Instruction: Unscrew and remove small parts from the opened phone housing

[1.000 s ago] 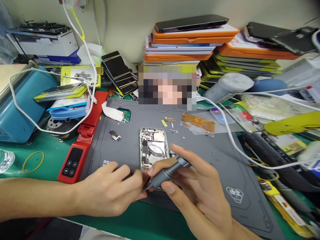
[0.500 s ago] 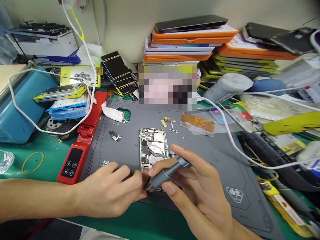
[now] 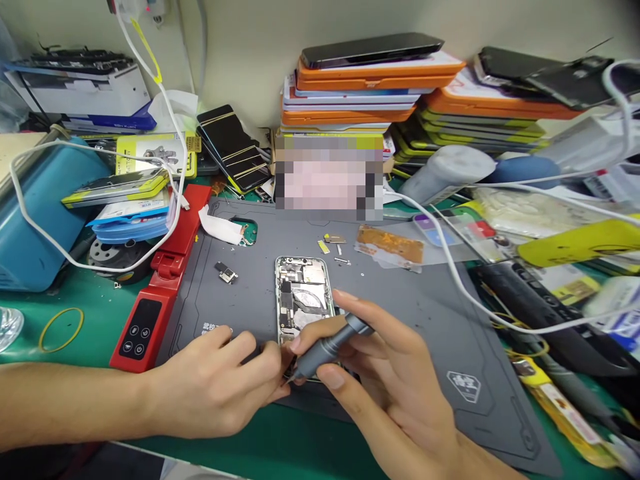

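Note:
An opened phone (image 3: 303, 293) lies on the grey work mat, its inner boards and metal plates showing. My right hand (image 3: 400, 380) grips a dark grey precision screwdriver (image 3: 320, 355) between thumb and fingers. The driver slants down to the left, its thin tip close to my left fingertips at the phone's lower end. My left hand (image 3: 215, 380) is closed with curled fingers at the phone's lower left corner. Something dark shows between those fingers, but I cannot make out what it is. Both hands cover the phone's lower part.
Small loose parts (image 3: 226, 273) and metal pieces (image 3: 341, 261) lie on the mat (image 3: 400, 293). A red device with buttons (image 3: 143, 330) stands left. Orange boxes (image 3: 385, 79) are stacked behind. A white cable (image 3: 465, 290) crosses the right side, near an orange-brown sheet (image 3: 390, 245).
The whole view has shifted slightly to the left. Both hands and the screwdriver keep nearly the same pose at the phone's lower end.

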Tool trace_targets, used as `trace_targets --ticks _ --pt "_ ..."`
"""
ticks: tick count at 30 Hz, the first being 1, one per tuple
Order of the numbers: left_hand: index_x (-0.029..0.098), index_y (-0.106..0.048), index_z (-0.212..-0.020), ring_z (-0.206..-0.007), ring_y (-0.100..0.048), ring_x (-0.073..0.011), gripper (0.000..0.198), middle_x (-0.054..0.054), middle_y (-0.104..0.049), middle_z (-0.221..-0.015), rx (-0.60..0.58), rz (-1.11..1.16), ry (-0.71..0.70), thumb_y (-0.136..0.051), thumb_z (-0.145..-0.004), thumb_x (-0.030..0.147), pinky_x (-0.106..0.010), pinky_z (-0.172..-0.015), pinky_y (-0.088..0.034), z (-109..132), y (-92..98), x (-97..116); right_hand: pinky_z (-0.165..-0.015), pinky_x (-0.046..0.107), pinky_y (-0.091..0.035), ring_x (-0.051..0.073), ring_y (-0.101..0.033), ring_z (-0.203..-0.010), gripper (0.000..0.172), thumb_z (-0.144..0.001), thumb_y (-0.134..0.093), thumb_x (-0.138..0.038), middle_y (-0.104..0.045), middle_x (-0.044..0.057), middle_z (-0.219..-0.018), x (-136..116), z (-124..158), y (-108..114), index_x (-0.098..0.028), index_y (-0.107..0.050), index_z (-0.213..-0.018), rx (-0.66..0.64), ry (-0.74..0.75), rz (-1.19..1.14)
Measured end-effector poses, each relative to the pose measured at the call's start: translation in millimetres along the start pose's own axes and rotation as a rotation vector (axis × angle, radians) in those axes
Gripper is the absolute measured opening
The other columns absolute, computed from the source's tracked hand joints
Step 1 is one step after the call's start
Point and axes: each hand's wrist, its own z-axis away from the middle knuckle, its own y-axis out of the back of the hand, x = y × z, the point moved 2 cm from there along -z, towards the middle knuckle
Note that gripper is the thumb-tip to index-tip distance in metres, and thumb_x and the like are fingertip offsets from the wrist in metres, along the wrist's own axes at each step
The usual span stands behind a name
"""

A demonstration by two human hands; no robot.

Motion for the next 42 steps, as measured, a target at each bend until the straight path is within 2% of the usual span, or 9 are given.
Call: trace_targets --ticks 18,24,29,34,37,42 --pt "0.012 -0.076 -0.105 -0.075 -0.051 -0.0197 0.013 -0.004 -0.072 -0.101 -0.015 -0.012 -0.002 -0.07 -0.109 0.022 -0.04 -0.06 -0.03 -1.4 0.7 -0.7 -0.082 0.029 -0.071 0.016 -0.076 -0.094 0.061 -0.113 -0.047 -0.014 -0.073 0.006 -0.119 1.6 -0.2 0.0 -0.041 -0.037 -0.167 -0.007 -0.009 -0.056" --pt "0.012 -0.074 -0.104 -0.075 -0.051 -0.0182 0.013 -0.004 -0.071 -0.1 -0.02 -0.028 -0.014 -0.075 -0.106 0.025 -0.039 -0.06 -0.029 -1.7 1.2 -0.5 -0.082 0.031 -0.071 0.017 -0.075 -0.097 0.061 -0.113 -0.047 -0.014 -0.073 0.008 -0.124 2.6 1.7 -0.5 -0.039 -0.037 -0.167 -0.012 -0.016 -0.067" --pt "0.014 -0.076 -0.104 -0.076 -0.052 -0.018 0.013 -0.006 -0.072 -0.103 -0.012 -0.047 -0.022 -0.074 -0.106 0.026 -0.038 -0.061 -0.03 -1.1 0.2 -0.9 -0.083 0.03 -0.071 0.017 -0.076 -0.097 0.06 -0.113 -0.047 -0.016 -0.074 0.007 -0.119 0.4 -0.1 -0.2 -0.04 -0.037 -0.167 -0.001 -0.004 -0.05" --pt "0.013 -0.077 -0.105 -0.075 -0.053 -0.018 0.014 -0.006 -0.073 -0.104 0.006 -0.055 -0.017 -0.074 -0.105 0.027 -0.038 -0.059 -0.031 -0.7 -1.0 -0.8 -0.083 0.034 -0.072 0.019 -0.078 -0.096 0.058 -0.113 -0.047 -0.016 -0.074 0.006 -0.114 0.6 -2.0 0.8 -0.04 -0.04 -0.166 0.054 -0.018 -0.057" --pt "0.012 -0.078 -0.109 -0.076 -0.055 -0.0183 0.016 -0.007 -0.074 -0.105 0.01 -0.071 -0.02 -0.073 -0.104 0.027 -0.037 -0.057 -0.033 -1.0 -0.6 -0.5 -0.082 0.035 -0.072 0.02 -0.077 -0.094 0.062 -0.11 -0.052 -0.015 -0.076 0.005 -0.112 0.2 -0.6 2.3 -0.041 -0.042 -0.165 0.126 0.028 -0.032" --pt "0.011 -0.078 -0.111 -0.076 -0.057 -0.0185 0.016 -0.007 -0.074 -0.109 0.024 -0.071 -0.016 -0.074 -0.101 0.022 -0.038 -0.055 -0.035 0.0 -2.6 -0.1 -0.078 0.043 -0.072 0.023 -0.079 -0.088 0.075 -0.102 -0.063 -0.009 -0.077 0.007 -0.114 -4.1 -0.9 8.8 -0.046 -0.044 -0.165 0.245 0.126 0.175"
